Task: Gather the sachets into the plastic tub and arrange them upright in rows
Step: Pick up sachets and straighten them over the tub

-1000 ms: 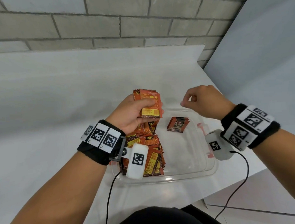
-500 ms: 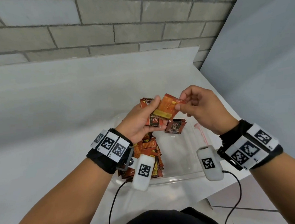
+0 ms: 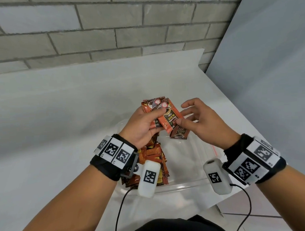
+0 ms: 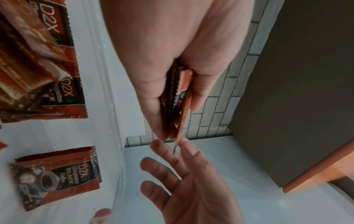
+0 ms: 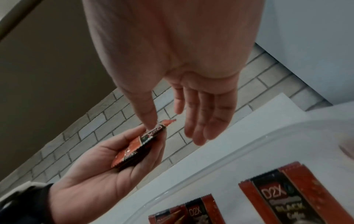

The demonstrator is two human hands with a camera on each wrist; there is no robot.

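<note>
Head view shows the left hand gripping a small stack of sachets above the clear plastic tub on the white table; their number cannot be told. Right hand has spread fingers, its thumb touching the front sachet. Inside the tub, one row of sachets stands at the left and one loose sachet lies apart.

— What are the small red-brown printed sachets made of?
— Glossy foil-like film with crimped, saw-toothed edges.
— And the clear rectangular plastic tub, at six o'clock of them?
— Smooth, shiny, see-through plastic.
— The white table top?
— Matt and smooth. At twelve o'clock, the grey brick wall looks rough.
</note>
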